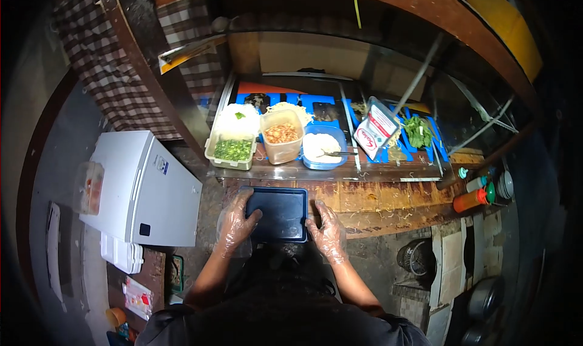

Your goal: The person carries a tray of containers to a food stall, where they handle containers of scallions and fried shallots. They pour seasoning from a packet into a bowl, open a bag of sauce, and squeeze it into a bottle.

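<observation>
- The wooden surface (388, 209) is long and worn, its planks scuffed brown and flecked with pale shreds.
- A white appliance (167, 191), boxy and smooth, stands off to the person's left.
- The dark tray (279, 211), a shallow rectangle with a raised rim, lies between the person's two hands at the near side of the surface.
- The left hand (237, 223), in a clear crinkled glove, lies along the tray's left side, thumb over the rim; I can't tell whether its grip is firm or merely resting.
- The right hand (328, 230), gloved alike, has a wide, empty grip beside the tray's right rim.
- Beyond stand plastic tubs: a tall cloudy one (282, 151) of crumbly orange-brown food, a squarish one (231, 163) of chopped greens, and a rounded blue one (319, 164) of something white.
</observation>
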